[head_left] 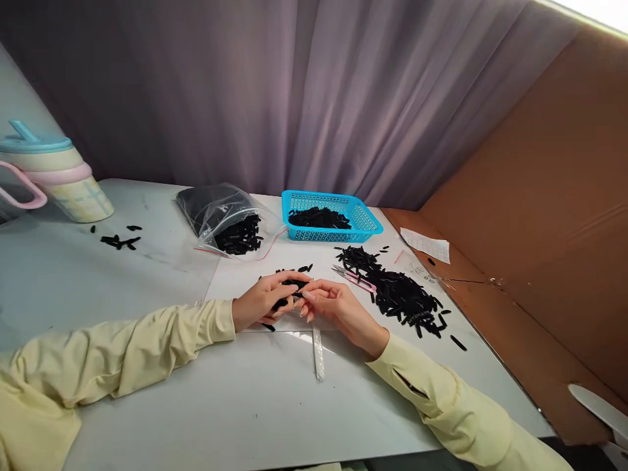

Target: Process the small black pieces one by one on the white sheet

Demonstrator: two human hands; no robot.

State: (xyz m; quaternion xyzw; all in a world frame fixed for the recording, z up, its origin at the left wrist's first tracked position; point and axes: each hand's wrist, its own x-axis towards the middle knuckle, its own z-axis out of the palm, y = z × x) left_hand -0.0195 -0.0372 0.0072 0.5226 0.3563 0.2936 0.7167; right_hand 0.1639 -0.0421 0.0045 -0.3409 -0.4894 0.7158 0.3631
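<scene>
My left hand [269,297] is closed around several small black strips [279,305], which poke out between its fingers. Right beside it, my right hand [333,304] pinches a black piece [297,294] between thumb and forefinger, fingertips meeting those of the left. Exactly what these dark pieces are, I cannot make out. Just beyond the hands lie a few more loose strips on a white sheet [240,281]. Pink-handled thread snips [360,280] rest to the right, against a large pile of black strips [405,297]. Below the hands is a narrow clear-wrapped strip [318,356].
A blue perforated basket [333,235] and an open zip bag [220,219], both holding black strips, stand at the back. At left are a tumbler [73,186] and some scattered strips [120,242]. A paper slip [426,245] lies by the cardboard wall [530,229] at right.
</scene>
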